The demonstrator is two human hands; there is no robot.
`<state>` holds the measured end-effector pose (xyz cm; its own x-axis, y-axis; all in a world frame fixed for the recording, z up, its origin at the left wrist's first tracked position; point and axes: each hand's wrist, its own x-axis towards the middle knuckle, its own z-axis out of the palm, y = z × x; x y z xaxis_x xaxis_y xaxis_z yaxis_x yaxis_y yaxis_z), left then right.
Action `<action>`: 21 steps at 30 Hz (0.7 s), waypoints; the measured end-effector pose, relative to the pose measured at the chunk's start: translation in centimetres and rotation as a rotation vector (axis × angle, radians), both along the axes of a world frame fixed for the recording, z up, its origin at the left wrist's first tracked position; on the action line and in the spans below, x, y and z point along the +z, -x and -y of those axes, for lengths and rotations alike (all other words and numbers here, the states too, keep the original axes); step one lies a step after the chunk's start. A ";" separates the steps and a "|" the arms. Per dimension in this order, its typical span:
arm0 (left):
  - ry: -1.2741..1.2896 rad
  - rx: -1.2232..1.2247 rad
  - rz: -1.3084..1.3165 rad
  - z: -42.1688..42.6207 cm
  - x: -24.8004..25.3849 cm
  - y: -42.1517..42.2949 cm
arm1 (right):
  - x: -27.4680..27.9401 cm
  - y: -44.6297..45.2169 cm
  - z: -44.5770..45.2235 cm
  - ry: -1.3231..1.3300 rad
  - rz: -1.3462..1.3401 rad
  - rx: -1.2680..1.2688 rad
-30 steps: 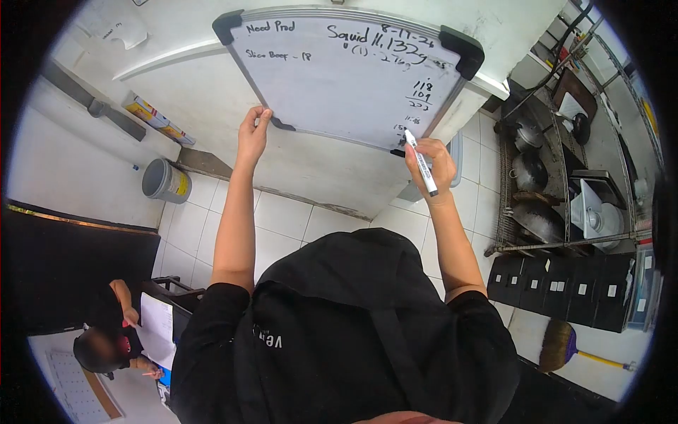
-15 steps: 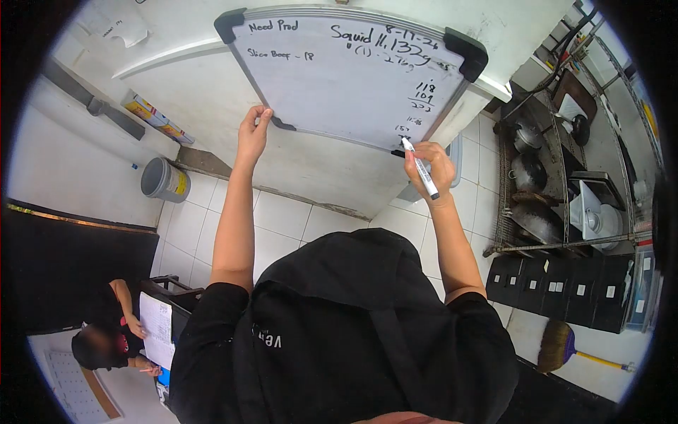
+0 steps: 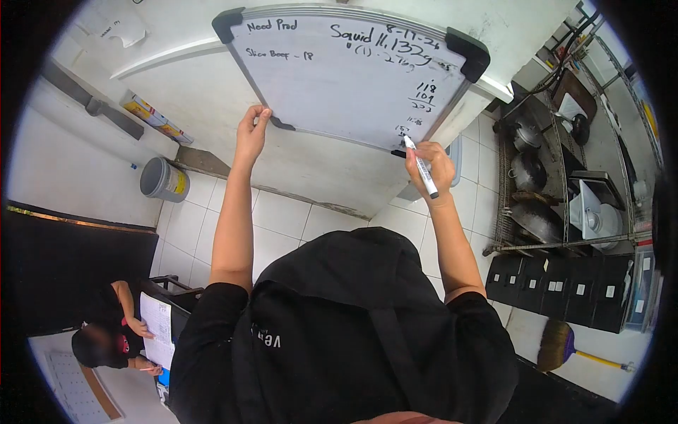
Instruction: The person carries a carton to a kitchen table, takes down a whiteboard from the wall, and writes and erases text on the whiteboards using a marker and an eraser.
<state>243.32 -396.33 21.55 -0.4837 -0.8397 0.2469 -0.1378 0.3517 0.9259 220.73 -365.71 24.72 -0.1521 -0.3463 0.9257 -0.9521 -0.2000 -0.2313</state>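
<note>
A whiteboard (image 3: 339, 85) with a grey frame and black corner pieces leans against the white wall ahead of me. Handwriting in black covers parts of it, including "Need Prod", "Squid" and small columns of numbers at the right. My left hand (image 3: 251, 136) is closed on the lower left edge of the board, thumb and fingers at the frame. Between the fingers of my right hand (image 3: 432, 168) is a white marker (image 3: 421, 169). Its tip is at the small figures near the board's lower right corner, and its dark end points back toward my wrist.
A wire rack (image 3: 508, 212) with pans stands at the right, above black labelled boxes (image 3: 558, 286). A broom (image 3: 558, 346) lies below. Left are a grey bucket (image 3: 164, 180) and a seated person (image 3: 106, 346) with a notebook (image 3: 157, 328). White floor tiles (image 3: 279, 219) lie between.
The marker tip has shifted very slightly at the lower right figures. My left hand keeps its place on the board's edge.
</note>
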 end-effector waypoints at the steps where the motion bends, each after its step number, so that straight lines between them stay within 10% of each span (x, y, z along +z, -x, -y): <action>1: -0.002 0.003 0.003 0.0 0.1 0.0 | 0.1 0.0 -0.1 -0.001 0.001 -0.001; 21: -0.004 0.002 0.024 0.2 -0.3 0.0 | -0.6 -0.1 -0.5 0.013 0.036 0.023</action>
